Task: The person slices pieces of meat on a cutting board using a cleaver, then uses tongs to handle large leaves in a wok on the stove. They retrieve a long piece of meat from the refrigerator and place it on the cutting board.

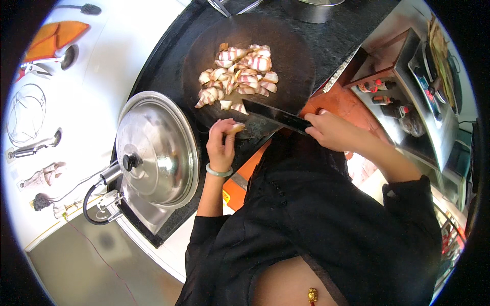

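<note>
Cut pieces of streaky meat, apparently pork belly (250, 67), lie heaped on a round dark chopping board (291, 65). My right hand (333, 130) grips the handle of a cleaver or broad kitchen knife (268, 111), its dark blade lying across the near edge of the board. Two small pieces rest by the blade's tip. My left hand (222, 143), with a pale bangle at the wrist, pinches a small piece of meat (237, 127) over the board's near left edge, left of the blade.
A domed metal lid (153, 153) with a black knob covers a pan left of the board on the black counter (153, 76). A metal pot (314, 11) stands at the far edge. Utensils hang on the white wall at left. Bottles (377, 85) stand on a shelf at right.
</note>
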A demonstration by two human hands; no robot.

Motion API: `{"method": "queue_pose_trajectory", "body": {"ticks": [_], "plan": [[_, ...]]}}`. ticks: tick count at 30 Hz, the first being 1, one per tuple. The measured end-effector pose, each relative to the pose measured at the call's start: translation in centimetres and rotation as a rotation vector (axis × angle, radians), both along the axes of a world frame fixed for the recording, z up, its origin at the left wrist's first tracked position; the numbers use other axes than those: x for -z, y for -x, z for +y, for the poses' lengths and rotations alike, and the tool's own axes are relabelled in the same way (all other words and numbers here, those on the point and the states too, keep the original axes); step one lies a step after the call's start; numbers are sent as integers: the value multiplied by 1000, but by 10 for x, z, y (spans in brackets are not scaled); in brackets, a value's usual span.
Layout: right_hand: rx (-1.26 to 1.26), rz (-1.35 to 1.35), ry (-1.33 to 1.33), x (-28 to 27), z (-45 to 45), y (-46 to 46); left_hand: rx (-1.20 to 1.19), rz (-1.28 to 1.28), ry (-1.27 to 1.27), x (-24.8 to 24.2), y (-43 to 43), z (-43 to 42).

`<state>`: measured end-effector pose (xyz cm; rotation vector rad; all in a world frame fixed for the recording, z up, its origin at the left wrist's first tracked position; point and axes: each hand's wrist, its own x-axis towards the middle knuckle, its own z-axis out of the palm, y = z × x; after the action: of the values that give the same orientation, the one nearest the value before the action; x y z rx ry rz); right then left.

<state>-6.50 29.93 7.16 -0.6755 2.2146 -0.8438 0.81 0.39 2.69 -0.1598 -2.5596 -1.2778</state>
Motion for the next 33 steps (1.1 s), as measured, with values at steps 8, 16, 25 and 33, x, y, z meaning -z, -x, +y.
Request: {"method": "queue_pose_trajectory", "body": {"ticks": [8,16,25,33], "plan": [[-113,179,-136,-3,-33,54,12,-177,-228,-2,10,-4],[-57,165,-86,-3,-29,45,30,97,275,12,57,14],[-115,352,-102,3,-20,23,-49,206,254,34,22,25],[-83,311,-110,3,-17,23,26,273,385,35,30,17]]}}
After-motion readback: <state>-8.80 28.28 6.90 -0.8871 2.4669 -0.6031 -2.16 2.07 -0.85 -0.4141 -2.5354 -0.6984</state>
